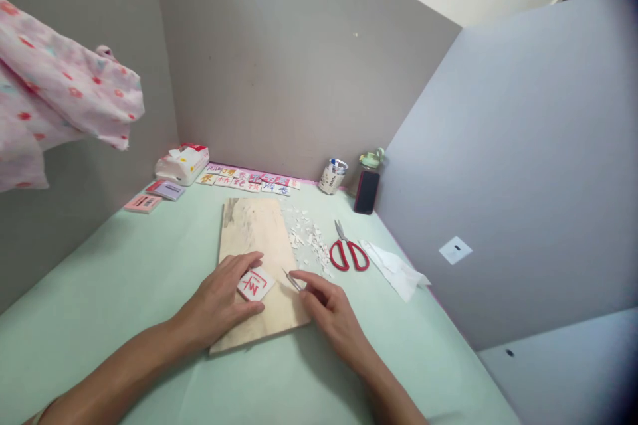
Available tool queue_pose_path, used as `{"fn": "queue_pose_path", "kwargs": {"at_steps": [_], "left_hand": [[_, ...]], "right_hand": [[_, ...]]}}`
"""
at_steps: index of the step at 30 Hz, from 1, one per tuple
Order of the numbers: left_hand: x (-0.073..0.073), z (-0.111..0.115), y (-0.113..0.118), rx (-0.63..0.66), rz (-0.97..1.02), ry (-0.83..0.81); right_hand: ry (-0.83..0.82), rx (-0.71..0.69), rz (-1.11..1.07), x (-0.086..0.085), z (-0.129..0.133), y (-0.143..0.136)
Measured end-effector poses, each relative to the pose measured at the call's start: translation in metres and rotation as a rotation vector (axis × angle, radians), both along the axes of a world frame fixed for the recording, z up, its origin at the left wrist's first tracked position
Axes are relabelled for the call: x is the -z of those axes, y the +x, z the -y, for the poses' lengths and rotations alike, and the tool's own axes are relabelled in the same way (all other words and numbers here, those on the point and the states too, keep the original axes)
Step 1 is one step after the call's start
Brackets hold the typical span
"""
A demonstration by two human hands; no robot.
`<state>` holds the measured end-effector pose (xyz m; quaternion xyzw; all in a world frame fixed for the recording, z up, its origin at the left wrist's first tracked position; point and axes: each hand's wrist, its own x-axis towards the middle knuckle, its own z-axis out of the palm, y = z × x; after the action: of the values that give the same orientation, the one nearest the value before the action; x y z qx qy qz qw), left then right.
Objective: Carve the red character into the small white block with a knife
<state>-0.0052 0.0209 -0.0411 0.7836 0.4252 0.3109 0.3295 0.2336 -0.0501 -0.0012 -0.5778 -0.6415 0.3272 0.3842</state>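
Note:
A small white square block (256, 284) with a red written character lies on a pale wooden board (259, 229). My left hand (222, 297) curves round the block's left side, fingers at its upper edge and thumb near its lower edge. To the right, my right hand (331, 309) pinches a slim metal tool with a pointed tip, like a craft knife (293, 280). Its tip sits just above the board, apart from the block. My palm hides the rest of its handle.
White scraps (314, 242) lie right of the board, beside red-handled scissors (347, 254) and a crumpled tissue (396, 271). Lettered blocks (249, 179), a tissue pack (183, 165), a can (333, 176), a phone (366, 191) and a bottle (371, 159) line the back. Patterned cloth (64, 80) hangs upper left.

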Motion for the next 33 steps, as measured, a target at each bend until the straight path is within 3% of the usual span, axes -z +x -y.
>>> {"fn": "queue_pose_path", "kwargs": {"at_steps": [5,10,15,17,20,22,29,33], "left_hand": [[-0.003,-0.006,-0.009,0.080,0.019,-0.069],[-0.010,-0.011,-0.016,0.118,0.007,-0.102],[-0.013,-0.013,-0.023,0.281,0.017,-0.155],[-0.011,-0.014,-0.025,0.316,0.012,-0.171],[-0.010,-0.016,-0.026,0.328,-0.009,-0.193],[-0.010,-0.016,-0.026,0.327,-0.018,-0.204],[-0.011,-0.016,-0.027,0.356,-0.022,-0.184],[-0.011,-0.018,-0.028,0.395,-0.034,-0.166]], "right_hand": [[-0.170,-0.074,-0.374,-0.017,-0.006,0.006],[-0.233,-0.139,-0.611,-0.030,-0.005,0.007],[-0.239,-0.333,-0.817,-0.032,-0.002,0.007],[-0.205,-0.279,-0.772,-0.026,-0.003,0.006],[-0.086,-0.062,-0.645,-0.012,-0.006,0.002],[-0.026,0.006,-0.609,-0.003,-0.008,-0.001],[-0.026,-0.148,-0.414,-0.005,0.003,-0.018],[-0.002,-0.105,-0.322,-0.005,0.006,-0.028]]}}
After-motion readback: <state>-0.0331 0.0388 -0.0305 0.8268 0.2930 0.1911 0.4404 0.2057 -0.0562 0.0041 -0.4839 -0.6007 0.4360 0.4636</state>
